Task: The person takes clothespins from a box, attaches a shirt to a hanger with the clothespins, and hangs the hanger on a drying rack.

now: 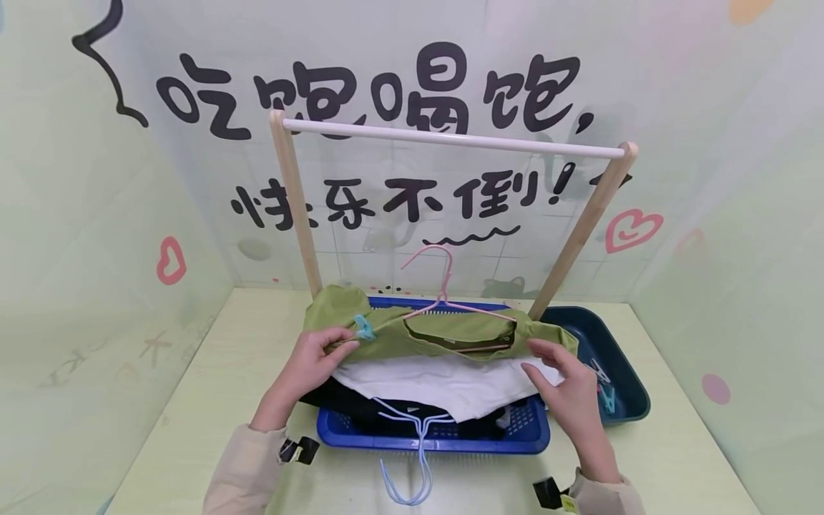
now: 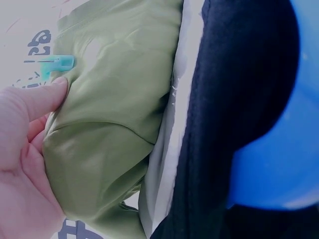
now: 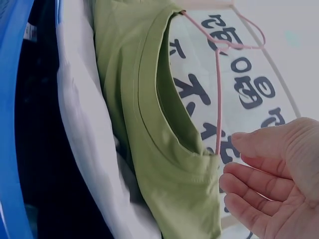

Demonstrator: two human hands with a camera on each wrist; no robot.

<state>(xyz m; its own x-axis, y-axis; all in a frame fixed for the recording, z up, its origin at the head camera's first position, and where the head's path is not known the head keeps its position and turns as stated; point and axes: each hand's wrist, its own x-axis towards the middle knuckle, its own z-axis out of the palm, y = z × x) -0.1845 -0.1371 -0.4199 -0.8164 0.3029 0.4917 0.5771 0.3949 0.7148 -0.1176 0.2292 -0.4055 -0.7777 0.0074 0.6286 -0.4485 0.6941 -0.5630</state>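
An olive green shirt [image 1: 386, 347] lies over the pile with a pink hanger [image 1: 443, 286] inside its neck, hook upward. A turquoise clothespin [image 1: 364, 327] clips the shirt's shoulder on the left. Just beside this clothespin, my left hand [image 1: 315, 365] pinches the shirt's edge, thumb in front and the other fingers partly hidden behind the cloth. My right hand [image 1: 569, 383] holds nothing; its fingers are relaxed and slightly bent, close to the right shoulder of the shirt [image 3: 164, 189] and the hanger's end. Beneath the shirt lie a white garment [image 1: 438, 386] and a black garment [image 1: 344, 399].
A blue basket [image 1: 438, 445] sits under the garments, with light blue hangers [image 1: 423, 458] lying over its front rim. Behind stands a wooden rack with a white rod [image 1: 450, 136]. A dark teal basin [image 1: 634, 372] at the right holds clothespins [image 1: 606, 399].
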